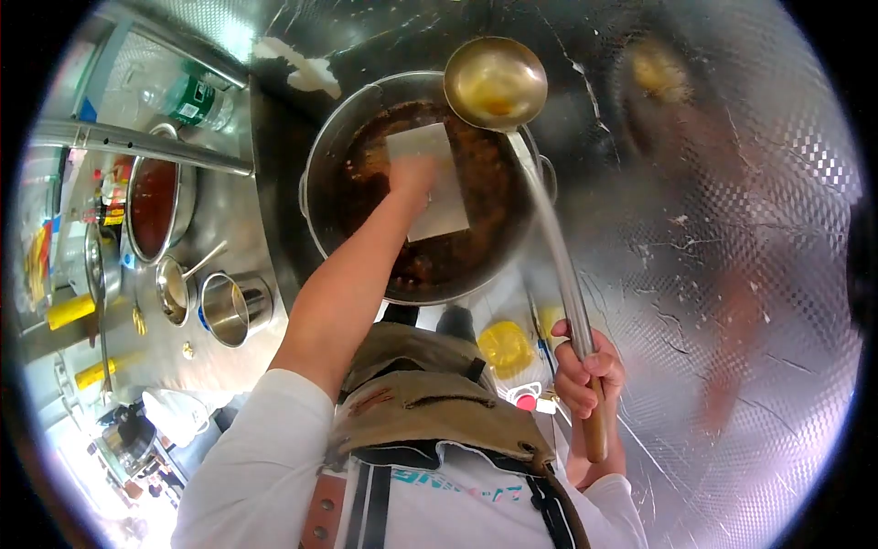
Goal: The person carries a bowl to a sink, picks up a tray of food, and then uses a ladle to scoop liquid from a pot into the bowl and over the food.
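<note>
A large steel pot (pixel 320 169) stands in front of me with dark reddish-brown liquid inside. Over its middle, my left hand (pixel 413 176) is closed at a pale, flat rectangular piece (pixel 448 206); the fingers look smeared and the kind of piece does not show. My right hand (pixel 590 371) is wrapped around the lower handle of a long metal ladle (pixel 495 84). The ladle's bowl is raised beside the far right rim of the pot, overlapping it in this view, with a little yellowish liquid in it.
On the left counter are a steel pot of red liquid (pixel 155 206), a small bowl with a spoon (pixel 172 291), a steel cup (pixel 227 311) and a bottle with a green label (pixel 194 101). A yellow container (pixel 506 348) sits low by my body. A shiny metal panel (pixel 695 302) spans the right.
</note>
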Available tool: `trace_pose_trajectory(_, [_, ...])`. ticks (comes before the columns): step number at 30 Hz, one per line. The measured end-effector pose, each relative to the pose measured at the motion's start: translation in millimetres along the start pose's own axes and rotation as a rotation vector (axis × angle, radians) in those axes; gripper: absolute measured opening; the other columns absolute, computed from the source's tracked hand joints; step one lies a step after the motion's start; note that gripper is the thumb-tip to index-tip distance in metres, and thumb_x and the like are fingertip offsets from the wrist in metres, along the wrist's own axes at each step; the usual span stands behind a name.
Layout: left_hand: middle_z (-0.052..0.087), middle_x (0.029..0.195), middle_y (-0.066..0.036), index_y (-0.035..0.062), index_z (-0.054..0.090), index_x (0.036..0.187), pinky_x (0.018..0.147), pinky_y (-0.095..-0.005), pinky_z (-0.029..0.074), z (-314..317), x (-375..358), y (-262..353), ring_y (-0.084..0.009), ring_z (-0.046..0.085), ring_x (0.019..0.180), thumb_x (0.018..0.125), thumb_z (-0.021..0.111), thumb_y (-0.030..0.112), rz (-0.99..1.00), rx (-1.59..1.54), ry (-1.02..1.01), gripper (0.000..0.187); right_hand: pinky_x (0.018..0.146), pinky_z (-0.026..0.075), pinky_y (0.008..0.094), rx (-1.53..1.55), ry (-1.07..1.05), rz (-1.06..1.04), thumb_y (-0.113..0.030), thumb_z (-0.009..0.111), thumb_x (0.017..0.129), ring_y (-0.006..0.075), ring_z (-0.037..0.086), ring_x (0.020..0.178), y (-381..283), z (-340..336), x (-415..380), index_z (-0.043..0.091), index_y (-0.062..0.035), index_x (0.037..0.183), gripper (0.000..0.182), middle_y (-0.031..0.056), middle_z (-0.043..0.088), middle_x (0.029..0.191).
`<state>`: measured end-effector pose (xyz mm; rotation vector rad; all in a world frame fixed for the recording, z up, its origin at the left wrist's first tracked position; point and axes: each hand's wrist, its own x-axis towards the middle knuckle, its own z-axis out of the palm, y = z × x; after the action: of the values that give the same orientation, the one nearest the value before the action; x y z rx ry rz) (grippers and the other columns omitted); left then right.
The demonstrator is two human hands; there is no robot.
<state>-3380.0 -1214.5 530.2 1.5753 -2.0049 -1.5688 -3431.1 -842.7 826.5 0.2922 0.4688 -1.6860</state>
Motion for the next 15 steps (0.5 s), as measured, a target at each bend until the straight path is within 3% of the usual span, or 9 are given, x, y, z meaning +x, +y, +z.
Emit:
trace_pose_trajectory(7, [0.061, 0.081, -0.012, -0.003, 0.06, 0.085, 0.057, -0.0389, 0.043, 7, -4, 13, -0.0211, 0.058, 0.07, 0.075, 0.057, 0.014, 0.012, 0.169, 0.001, 0.02, 0.027, 0.038, 0.0281, -0.015, 0.017, 0.001, -0.007, 0.052, 0.076, 0.0145, 0.041, 0.033, -1, 0, 2, 0.036, 0.0121, 0.119, 0.05, 0.0078, 0.039, 0.059])
trace_pose_trajectory(9, [0.063, 0.081, -0.011, -0.0025, 0.062, 0.085, 0.056, -0.0373, 0.044, 4, -9, 21, -0.0204, 0.06, 0.07, 0.075, 0.058, 0.014, 0.144, 0.521, -0.084, 0.019, 0.027, 0.038, 0.0281, -0.029, 0.011, 0.003, -0.007, 0.053, 0.077, 0.0144, 0.041, 0.033, -1, 1, 2, 0.037, 0.0119, 0.12, 0.05, 0.0077, 0.039, 0.059])
trace_pose_trajectory(11, [0.064, 0.08, -0.01, -0.0017, 0.064, 0.084, 0.056, -0.0357, 0.046, -21, -54, 89, -0.0196, 0.061, 0.069, 0.076, 0.06, 0.014, 0.308, 1.125, -0.223, 0.018, 0.027, 0.038, 0.0282, -0.01, -0.009, 0.005, -0.007, 0.052, 0.077, 0.0145, 0.041, 0.033, -1, -1, 3, 0.036, 0.0117, 0.121, 0.05, 0.008, 0.04, 0.06])
trace_pose_trajectory(13, [0.065, 0.08, -0.008, -0.0007, 0.066, 0.083, 0.058, -0.0356, 0.047, 2, -24, 45, -0.0196, 0.061, 0.07, 0.077, 0.061, 0.015, 0.261, 0.803, -0.053, 0.017, 0.028, 0.038, 0.0285, 0.007, -0.025, 0.011, -0.006, 0.052, 0.077, 0.0148, 0.042, 0.034, -2, -2, 5, 0.035, 0.0116, 0.121, 0.051, 0.0083, 0.04, 0.06])
trace_pose_trajectory(15, [0.065, 0.079, -0.008, -0.0007, 0.066, 0.082, 0.058, -0.0355, 0.048, 12, -14, 33, -0.0197, 0.061, 0.07, 0.079, 0.062, 0.015, 0.2, 0.66, -0.009, 0.017, 0.028, 0.039, 0.0288, 0.024, -0.037, 0.022, -0.006, 0.052, 0.077, 0.0153, 0.042, 0.034, -3, -3, 6, 0.034, 0.0114, 0.122, 0.052, 0.0088, 0.04, 0.061])
